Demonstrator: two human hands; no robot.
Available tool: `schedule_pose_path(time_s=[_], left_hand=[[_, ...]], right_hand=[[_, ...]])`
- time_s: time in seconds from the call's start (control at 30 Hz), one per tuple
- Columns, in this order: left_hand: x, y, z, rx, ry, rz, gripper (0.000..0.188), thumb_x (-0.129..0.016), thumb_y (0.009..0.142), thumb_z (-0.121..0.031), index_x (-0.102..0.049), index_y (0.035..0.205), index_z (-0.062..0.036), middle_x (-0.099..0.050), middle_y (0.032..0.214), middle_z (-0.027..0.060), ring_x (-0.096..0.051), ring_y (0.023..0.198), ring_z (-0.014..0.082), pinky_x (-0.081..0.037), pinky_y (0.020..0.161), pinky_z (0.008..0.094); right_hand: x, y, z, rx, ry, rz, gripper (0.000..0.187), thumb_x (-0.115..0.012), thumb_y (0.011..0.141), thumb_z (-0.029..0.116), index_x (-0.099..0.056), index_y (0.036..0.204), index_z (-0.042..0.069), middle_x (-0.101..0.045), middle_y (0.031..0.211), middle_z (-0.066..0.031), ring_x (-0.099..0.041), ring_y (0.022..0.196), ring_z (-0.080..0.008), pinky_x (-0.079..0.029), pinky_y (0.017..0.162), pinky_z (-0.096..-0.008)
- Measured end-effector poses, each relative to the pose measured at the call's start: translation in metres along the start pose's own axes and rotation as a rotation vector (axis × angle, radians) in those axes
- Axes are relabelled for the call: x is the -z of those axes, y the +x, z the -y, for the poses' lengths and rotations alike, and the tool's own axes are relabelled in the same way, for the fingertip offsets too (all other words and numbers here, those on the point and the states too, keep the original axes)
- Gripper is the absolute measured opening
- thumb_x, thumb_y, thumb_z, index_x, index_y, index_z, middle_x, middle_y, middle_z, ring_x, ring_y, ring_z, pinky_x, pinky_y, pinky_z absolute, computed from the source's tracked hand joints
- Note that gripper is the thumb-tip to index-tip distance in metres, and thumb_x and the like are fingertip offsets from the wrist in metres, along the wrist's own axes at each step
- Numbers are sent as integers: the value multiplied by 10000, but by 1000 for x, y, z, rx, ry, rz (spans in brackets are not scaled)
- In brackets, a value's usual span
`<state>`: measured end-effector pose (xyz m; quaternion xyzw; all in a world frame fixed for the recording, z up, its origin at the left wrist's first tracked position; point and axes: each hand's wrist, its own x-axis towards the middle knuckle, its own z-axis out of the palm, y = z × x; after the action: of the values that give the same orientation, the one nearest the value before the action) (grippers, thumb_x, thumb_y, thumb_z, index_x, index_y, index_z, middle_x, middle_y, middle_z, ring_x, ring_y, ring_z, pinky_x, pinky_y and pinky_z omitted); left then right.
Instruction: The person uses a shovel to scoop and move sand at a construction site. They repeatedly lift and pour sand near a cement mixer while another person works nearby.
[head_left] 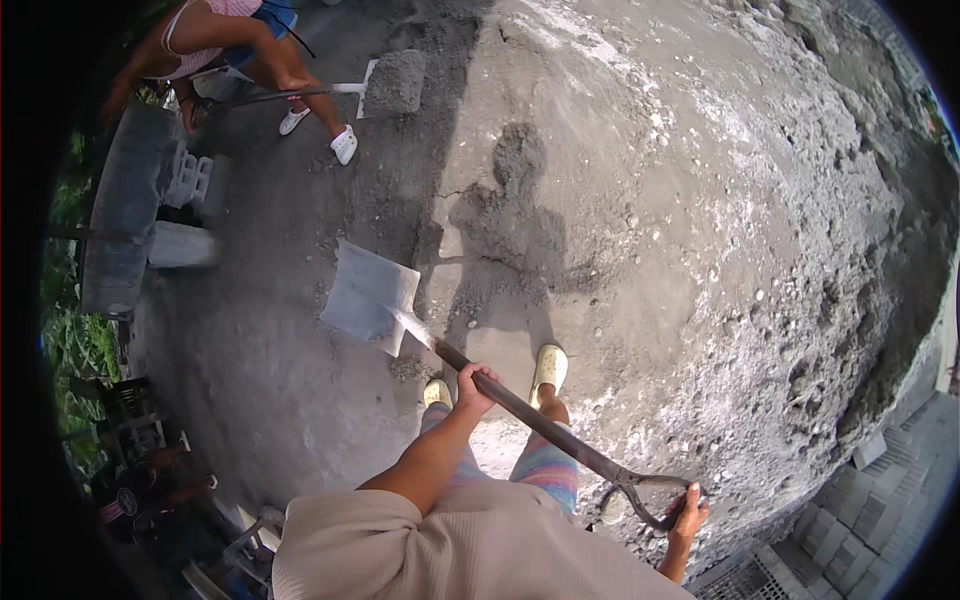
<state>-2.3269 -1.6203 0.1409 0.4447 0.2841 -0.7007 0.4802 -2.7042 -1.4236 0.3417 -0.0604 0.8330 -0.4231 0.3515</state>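
Observation:
I hold a shovel (pixel 540 418) slantwise across my body. My left hand (pixel 475 388) is wrapped round its brown shaft, not far from the metal socket. At the lower right, my right hand (pixel 688 512) grips the loop handle at the shaft's end. The broad, square blade (pixel 368 295) looks bare, with no load on it, and hangs over grey ground to my front left. Whether the blade touches the ground I cannot tell. Just below it lies a little loose grey material (pixel 408 368), close to my left shoe (pixel 437 393).
At the upper left another person (pixel 235 40) holds a second shovel, its blade loaded with grey material (pixel 395 82). A long metal trough-like thing (pixel 125 210) and hollow blocks (pixel 190 180) stand at the left. A rough, stony grey mound (pixel 740 200) rises on the right, with stacked blocks (pixel 860 520) behind.

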Motion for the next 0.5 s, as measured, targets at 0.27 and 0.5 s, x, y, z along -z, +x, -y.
schedule_pose_path(time_s=[0.27,0.5], left_hand=[[-20,11,208,546,208,-174,154,-647,637,-127,-495,644,-99,-490,618,33,-498,571,196,-440,593,353],[-15,26,218,742,321,-310,149,-644,606,-140,-500,629,-110,-477,571,27,-490,525,194,-438,530,352]], right_hand=[[68,-53,18,-328,-254,-437,452,-535,801,523,-432,610,127,-416,445,-6,-411,342,-109,-344,328,-241],[-43,-66,-3,-476,-184,-469,451,-534,800,526,-430,610,130,-421,451,-8,-419,351,-115,-350,335,-249]])
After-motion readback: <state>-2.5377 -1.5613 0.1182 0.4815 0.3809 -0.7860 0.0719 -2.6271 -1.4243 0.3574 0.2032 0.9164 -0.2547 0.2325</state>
